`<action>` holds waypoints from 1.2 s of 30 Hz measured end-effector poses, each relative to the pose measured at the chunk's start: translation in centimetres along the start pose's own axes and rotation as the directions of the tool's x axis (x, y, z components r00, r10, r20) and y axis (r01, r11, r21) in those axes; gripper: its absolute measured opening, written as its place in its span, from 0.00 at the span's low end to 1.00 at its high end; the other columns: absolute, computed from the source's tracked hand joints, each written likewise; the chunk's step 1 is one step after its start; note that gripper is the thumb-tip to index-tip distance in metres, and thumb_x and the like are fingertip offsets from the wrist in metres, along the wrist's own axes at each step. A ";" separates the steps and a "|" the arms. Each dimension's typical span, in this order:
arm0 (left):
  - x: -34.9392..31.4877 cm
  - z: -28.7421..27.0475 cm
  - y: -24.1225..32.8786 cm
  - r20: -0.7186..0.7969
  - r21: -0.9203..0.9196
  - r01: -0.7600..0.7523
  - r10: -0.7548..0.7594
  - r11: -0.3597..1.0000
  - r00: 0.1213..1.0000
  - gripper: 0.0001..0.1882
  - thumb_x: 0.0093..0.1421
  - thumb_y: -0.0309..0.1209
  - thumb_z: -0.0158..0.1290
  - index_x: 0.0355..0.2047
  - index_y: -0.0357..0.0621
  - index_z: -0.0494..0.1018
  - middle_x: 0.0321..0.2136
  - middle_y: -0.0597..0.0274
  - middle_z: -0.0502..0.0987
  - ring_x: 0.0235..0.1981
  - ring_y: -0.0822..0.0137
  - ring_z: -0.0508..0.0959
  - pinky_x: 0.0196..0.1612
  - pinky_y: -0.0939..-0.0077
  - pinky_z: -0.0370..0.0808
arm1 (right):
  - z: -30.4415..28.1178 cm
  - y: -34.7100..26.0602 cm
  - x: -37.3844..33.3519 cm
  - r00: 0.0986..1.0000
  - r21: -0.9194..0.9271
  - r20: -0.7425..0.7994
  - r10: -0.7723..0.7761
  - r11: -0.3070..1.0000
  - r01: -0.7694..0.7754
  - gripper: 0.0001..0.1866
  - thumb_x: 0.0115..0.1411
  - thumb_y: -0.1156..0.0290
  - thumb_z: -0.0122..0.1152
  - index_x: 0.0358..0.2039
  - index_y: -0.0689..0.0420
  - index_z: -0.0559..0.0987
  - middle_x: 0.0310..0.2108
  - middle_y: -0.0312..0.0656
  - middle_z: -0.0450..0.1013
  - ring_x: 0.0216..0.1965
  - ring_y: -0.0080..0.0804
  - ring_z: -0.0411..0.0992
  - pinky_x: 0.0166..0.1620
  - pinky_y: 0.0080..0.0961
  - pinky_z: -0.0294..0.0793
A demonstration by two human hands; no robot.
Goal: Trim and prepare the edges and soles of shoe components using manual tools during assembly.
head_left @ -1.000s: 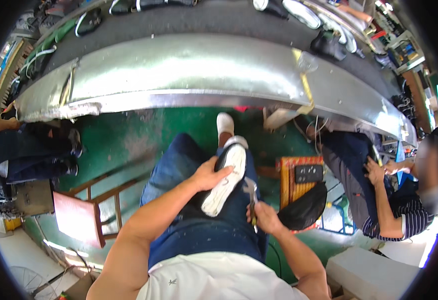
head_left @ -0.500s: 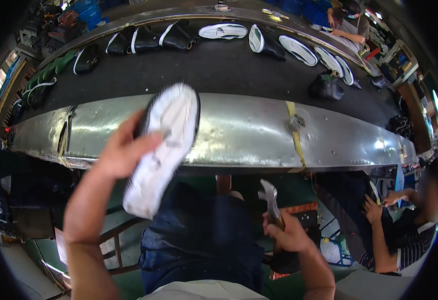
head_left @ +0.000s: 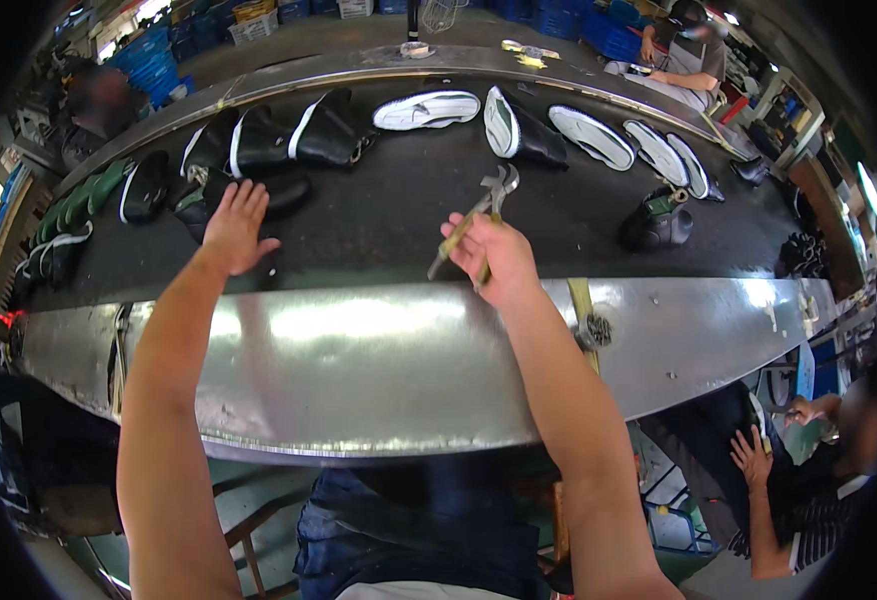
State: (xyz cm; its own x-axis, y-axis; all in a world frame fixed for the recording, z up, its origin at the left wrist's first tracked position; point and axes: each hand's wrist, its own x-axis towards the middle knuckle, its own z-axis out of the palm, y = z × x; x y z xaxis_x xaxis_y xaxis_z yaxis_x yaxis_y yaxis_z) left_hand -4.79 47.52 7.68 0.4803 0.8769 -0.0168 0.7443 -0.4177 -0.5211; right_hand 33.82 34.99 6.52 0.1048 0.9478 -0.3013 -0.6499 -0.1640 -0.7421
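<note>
My left hand (head_left: 238,228) is open, fingers stretched out, over a black shoe (head_left: 193,208) lying on the dark conveyor belt (head_left: 378,225). Part of that shoe is hidden by the hand, and whether they touch is hard to tell. In my right hand (head_left: 503,258) is a pair of lasting pincers (head_left: 499,188), held over the belt with the curved metal jaws pointing away from me. Beyond the pincers a black shoe with a white sole (head_left: 528,140) rests on its side.
A metal ledge (head_left: 358,335) runs between me and the belt. White-soled shoes (head_left: 426,110) and black ones (head_left: 328,130) line the belt's far side. Another black shoe (head_left: 658,225) stands at right. Co-workers sit at lower right (head_left: 793,490) and far right (head_left: 683,65).
The white-soled shoe has left my left hand, and a black shoe now lies on the belt beneath it. My right hand has risen with the pincers from near my lap to over the belt.
</note>
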 end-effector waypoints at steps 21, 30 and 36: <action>33.0 -7.7 10.6 0.090 -0.653 0.212 -0.203 0.727 0.975 0.45 0.53 0.58 0.66 0.62 0.38 0.67 0.62 0.43 0.69 0.65 0.48 0.68 0.64 0.59 0.70 | -1.5 -2.9 19.0 0.854 -0.114 -0.398 -0.335 0.942 0.316 0.11 0.73 0.64 0.52 0.40 0.59 0.74 0.33 0.38 0.74 0.29 0.25 0.73 0.21 0.19 0.62; 27.1 -7.6 9.1 0.050 -0.860 0.144 -0.201 0.489 0.978 0.39 0.62 0.60 0.57 0.45 0.26 0.76 0.35 0.41 0.84 0.39 0.49 0.85 0.42 0.62 0.80 | -0.7 -1.6 19.4 0.828 -0.189 -0.365 -0.425 0.905 0.380 0.14 0.73 0.60 0.52 0.36 0.57 0.75 0.28 0.37 0.74 0.24 0.23 0.72 0.20 0.19 0.63; 0.0 -9.2 2.4 0.004 -0.968 0.106 -0.411 0.226 0.912 0.23 0.62 0.42 0.61 0.43 0.29 0.77 0.33 0.52 0.84 0.34 0.67 0.81 0.42 0.67 0.77 | -0.3 -0.9 17.0 0.861 -0.260 -0.286 -0.421 0.899 0.354 0.13 0.74 0.65 0.52 0.34 0.61 0.74 0.27 0.38 0.73 0.24 0.24 0.72 0.27 0.25 0.72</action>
State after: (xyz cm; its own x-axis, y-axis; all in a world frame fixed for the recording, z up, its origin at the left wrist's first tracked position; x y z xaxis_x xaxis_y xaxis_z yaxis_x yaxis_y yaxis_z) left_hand 1.25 44.32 14.28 0.1306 0.9720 0.1955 0.6681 -0.2320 0.7070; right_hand 36.46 51.19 1.89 0.5790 0.8068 -0.1177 -0.3511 0.1165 -0.9291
